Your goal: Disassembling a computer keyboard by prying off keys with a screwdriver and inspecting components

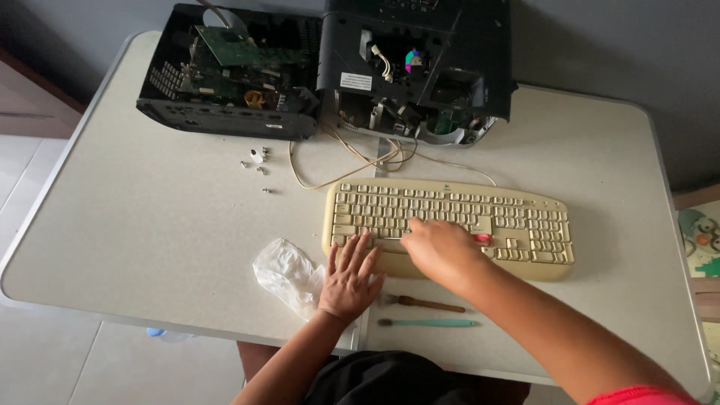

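My left hand (349,279) lies flat and open, palm down, fingers spread, its fingertips on the near edge of the keyboard (525,217) and its heel on the table (150,225). My right hand (442,247) rests on the keys just beside it, fingers curled down around something red (484,239) that peeks out at the knuckles; I cannot tell what it is, nor how firmly I grip it.

The keyboard is cream-coloured and runs away to the right of both hands, its cord (352,169) looping off beyond my left fingers. Just left of my left hand lies a crumpled clear plastic bag (289,274), touching the wrist side. Under my right forearm, nearer to me than the keyboard, lie two brushes side by side: a brown one (424,303) and, closer to me, a teal one (429,323).

Well beyond my hands sit two opened black device housings, the left one (232,71) showing green circuit boards, the right one (416,64) with wiring exposed. A few small screws (257,159) lie between the left housing and my left hand.
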